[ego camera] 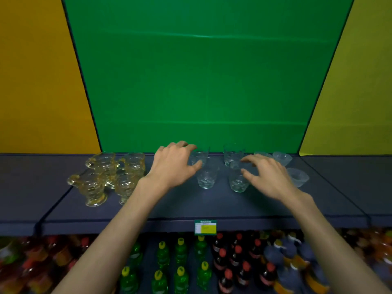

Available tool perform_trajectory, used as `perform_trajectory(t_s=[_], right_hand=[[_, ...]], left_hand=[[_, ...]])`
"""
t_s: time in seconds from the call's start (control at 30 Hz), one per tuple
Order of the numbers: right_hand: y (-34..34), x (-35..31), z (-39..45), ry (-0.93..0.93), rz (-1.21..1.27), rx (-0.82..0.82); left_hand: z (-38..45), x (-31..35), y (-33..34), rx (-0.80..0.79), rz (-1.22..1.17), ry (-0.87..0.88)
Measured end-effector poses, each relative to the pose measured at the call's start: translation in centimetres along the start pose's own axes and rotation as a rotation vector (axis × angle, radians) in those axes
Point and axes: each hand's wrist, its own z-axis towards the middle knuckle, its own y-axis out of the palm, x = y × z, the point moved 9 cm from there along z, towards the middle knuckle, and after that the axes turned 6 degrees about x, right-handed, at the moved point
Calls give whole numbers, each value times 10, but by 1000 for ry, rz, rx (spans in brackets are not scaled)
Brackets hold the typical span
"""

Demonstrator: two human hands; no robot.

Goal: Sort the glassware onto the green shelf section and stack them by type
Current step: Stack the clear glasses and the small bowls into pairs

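Several amber handled glass mugs (pixel 96 183) stand grouped at the left of the grey shelf (pixel 191 206), in front of the green back panel (pixel 201 81). Clear tumblers stand in the middle: two at the back (pixel 200 157) (pixel 231 155) and two in front (pixel 206 177) (pixel 237 181). Frosted small cups (pixel 299 177) sit at the right. My left hand (pixel 174 164) hovers open with fingertips by the back-left tumbler. Spread above the front-right tumbler, my right hand (pixel 267 172) holds nothing.
A yellow panel (pixel 38 81) flanks the green one on the left and another (pixel 360 81) on the right. A price tag (pixel 205 227) hangs on the shelf's front edge. Below are rows of green bottles (pixel 180 262) and dark cola bottles (pixel 237 262).
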Motion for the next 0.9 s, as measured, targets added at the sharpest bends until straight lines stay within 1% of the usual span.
perform_trajectory(t_s=[0.2,0.5,0.7,0.9], right_hand=[[7,18,22,-39,31,-4],[31,31,76,-17,-42,-46],[52,44,111,59,-75,-78],[87,58,138,103,-128,-182]], left_hand=[[13,15,20,-17,6,-69],[69,-1,56,-29,-18,-98],[105,-16,95,-101,-29,-97],[121,-28,134,-234,-90,-199]])
